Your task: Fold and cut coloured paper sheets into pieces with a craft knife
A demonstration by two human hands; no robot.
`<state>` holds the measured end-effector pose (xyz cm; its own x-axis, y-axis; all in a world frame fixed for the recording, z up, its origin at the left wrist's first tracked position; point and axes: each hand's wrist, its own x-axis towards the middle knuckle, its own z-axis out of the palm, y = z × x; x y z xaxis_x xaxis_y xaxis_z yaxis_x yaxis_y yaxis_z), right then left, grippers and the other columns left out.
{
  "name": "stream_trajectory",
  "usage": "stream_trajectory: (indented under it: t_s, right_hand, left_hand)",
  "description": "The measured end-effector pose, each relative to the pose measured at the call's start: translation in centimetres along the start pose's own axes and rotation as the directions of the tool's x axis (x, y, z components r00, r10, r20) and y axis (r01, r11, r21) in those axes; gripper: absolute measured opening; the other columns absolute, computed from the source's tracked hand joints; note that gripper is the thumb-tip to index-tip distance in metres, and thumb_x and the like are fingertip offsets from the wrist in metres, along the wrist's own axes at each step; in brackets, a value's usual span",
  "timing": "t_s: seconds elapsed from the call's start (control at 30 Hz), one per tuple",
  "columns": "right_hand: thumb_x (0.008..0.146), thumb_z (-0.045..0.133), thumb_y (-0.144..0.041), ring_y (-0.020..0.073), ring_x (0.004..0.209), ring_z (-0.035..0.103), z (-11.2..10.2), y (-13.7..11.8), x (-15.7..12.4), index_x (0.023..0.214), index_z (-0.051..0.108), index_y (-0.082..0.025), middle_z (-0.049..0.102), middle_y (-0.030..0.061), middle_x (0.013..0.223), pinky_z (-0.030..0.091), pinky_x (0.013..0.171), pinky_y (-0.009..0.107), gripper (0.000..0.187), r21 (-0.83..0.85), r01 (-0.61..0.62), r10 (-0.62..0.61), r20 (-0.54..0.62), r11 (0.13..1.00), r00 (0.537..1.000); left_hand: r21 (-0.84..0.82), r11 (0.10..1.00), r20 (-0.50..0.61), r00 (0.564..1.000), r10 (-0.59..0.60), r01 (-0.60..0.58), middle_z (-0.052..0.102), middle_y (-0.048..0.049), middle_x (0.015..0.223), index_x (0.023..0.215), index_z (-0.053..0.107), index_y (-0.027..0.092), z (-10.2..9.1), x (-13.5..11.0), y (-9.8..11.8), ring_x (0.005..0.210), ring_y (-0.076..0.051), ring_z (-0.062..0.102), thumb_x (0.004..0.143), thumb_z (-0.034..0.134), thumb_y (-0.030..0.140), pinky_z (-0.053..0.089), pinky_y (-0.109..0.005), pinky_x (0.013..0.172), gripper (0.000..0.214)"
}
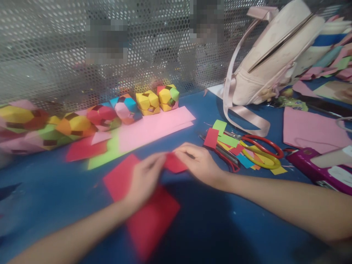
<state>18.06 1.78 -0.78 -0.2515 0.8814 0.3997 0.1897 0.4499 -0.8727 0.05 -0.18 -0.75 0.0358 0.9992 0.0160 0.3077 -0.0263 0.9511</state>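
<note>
Between my two hands is a small piece of red paper (176, 164), gripped near its upper edge. My left hand (147, 176) pinches its left side, and my right hand (196, 161) pinches the right side with thumb and fingers closed. Whether the piece is folded is blurred. Beneath my left hand and wrist lies a larger sheet of red paper (156, 223) on the blue table (220, 223), partly covered by the hand. Just right of my right hand, small paper scraps (229, 141) lie with a red-handled cutter (227, 156) and scissors (261, 154) with red and yellow handles.
Folded paper balls (147, 102) in several colours line the back left, along a perforated metal screen (154, 44). Pink paper strips (159, 128) lie before them. A cream bag (264, 62) stands back right. Pink sheets (310, 130) and a purple device (310, 165) are at the right.
</note>
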Motion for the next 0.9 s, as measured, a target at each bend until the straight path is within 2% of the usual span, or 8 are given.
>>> stream_trajectory:
  t_s: [0.13,0.27,0.37,0.47,0.53,0.63,0.77,0.9]
  right_hand:
    - [0.092,0.051,-0.022,0.0135,0.08,0.061,-0.02,0.13,0.05,0.082,0.065,-0.019,0.065,0.0022,0.082,0.05,0.074,0.027,0.017,0.011,0.034,-0.034,0.003,0.999,0.999]
    - [0.09,0.052,-0.024,0.0146,0.085,0.062,-0.05,-0.03,-0.11,0.092,0.066,-0.018,0.067,0.004,0.09,0.051,0.077,0.028,0.015,0.024,0.014,-0.015,0.039,1.0,0.999]
    - [0.084,0.059,-0.027,0.015,0.083,0.062,0.03,-0.13,-0.22,0.103,0.06,-0.018,0.066,0.0048,0.096,0.051,0.074,0.029,0.021,0.028,-0.076,0.075,0.055,0.997,0.996]
    - [0.083,0.057,-0.026,0.0139,0.073,0.06,0.23,0.1,-0.23,0.096,0.056,-0.019,0.064,0.0018,0.084,0.05,0.067,0.028,0.014,0.026,-0.144,0.142,0.044,0.989,0.989]
    - [0.085,0.053,-0.024,0.0128,0.068,0.058,0.33,0.31,-0.22,0.089,0.055,-0.02,0.061,-0.0006,0.076,0.048,0.063,0.027,0.006,0.024,-0.146,0.145,0.038,0.989,0.989]
    - [0.086,0.052,-0.023,0.0115,0.066,0.055,0.33,0.34,-0.22,0.086,0.055,-0.02,0.058,-0.0017,0.074,0.045,0.063,0.026,0.004,0.0,-0.098,0.098,0.027,0.995,0.995]
    - [0.084,0.057,-0.025,0.0115,0.068,0.054,0.23,-0.02,-0.25,0.09,0.055,-0.02,0.057,-0.0025,0.075,0.045,0.064,0.025,0.009,0.021,-0.104,0.103,0.035,0.994,0.994]
    - [0.081,0.061,-0.026,0.0114,0.067,0.052,0.24,-0.29,-0.25,0.089,0.052,-0.021,0.055,-0.0038,0.073,0.044,0.065,0.025,0.013,0.036,-0.121,0.119,0.037,0.992,0.992]
  left_hand:
    - [0.012,0.999,0.053,0.997,0.047,-0.047,0.07,-0.0032,0.097,0.098,0.072,0.02,0.1,-0.04,0.12,0.074,-0.015,0.065,0.087,0.06,0.038,0.052,-0.028,0.072,0.025]
    - [-0.072,0.997,0.054,0.998,0.023,-0.019,0.067,-0.0027,0.091,0.089,0.067,0.017,0.32,0.14,-0.16,0.066,-0.013,0.064,0.083,0.064,0.034,0.053,-0.026,0.064,0.019]
    - [-0.141,0.99,-0.007,1.0,-0.018,0.017,0.067,-0.0028,0.088,0.086,0.061,0.016,0.42,0.4,-0.37,0.068,-0.015,0.066,0.081,0.065,0.032,0.054,-0.029,0.067,0.018]
    - [-0.197,0.98,-0.012,0.999,-0.039,0.036,0.067,-0.0014,0.083,0.087,0.056,0.017,0.47,0.55,-0.42,0.071,-0.017,0.068,0.078,0.066,0.029,0.054,-0.03,0.07,0.018]
    - [-0.207,0.977,0.035,0.999,-0.038,0.045,0.066,0.0002,0.079,0.089,0.054,0.018,0.5,0.53,-0.43,0.07,-0.017,0.068,0.078,0.066,0.028,0.054,-0.03,0.069,0.019]
    - [-0.132,0.99,0.092,0.995,-0.038,0.05,0.066,-0.0013,0.08,0.089,0.056,0.018,0.5,0.46,-0.54,0.071,-0.017,0.067,0.081,0.063,0.031,0.053,-0.031,0.07,0.017]
    - [-0.06,0.997,0.095,0.995,-0.045,0.051,0.065,-0.0013,0.076,0.083,0.057,0.018,0.44,0.47,-0.72,0.07,-0.017,0.065,0.082,0.063,0.035,0.053,-0.031,0.067,0.017]
    - [-0.07,0.996,0.095,0.994,-0.052,0.059,0.064,-0.0001,0.074,0.081,0.057,0.019,0.46,0.43,-0.51,0.069,-0.017,0.065,0.081,0.064,0.035,0.052,-0.03,0.067,0.018]
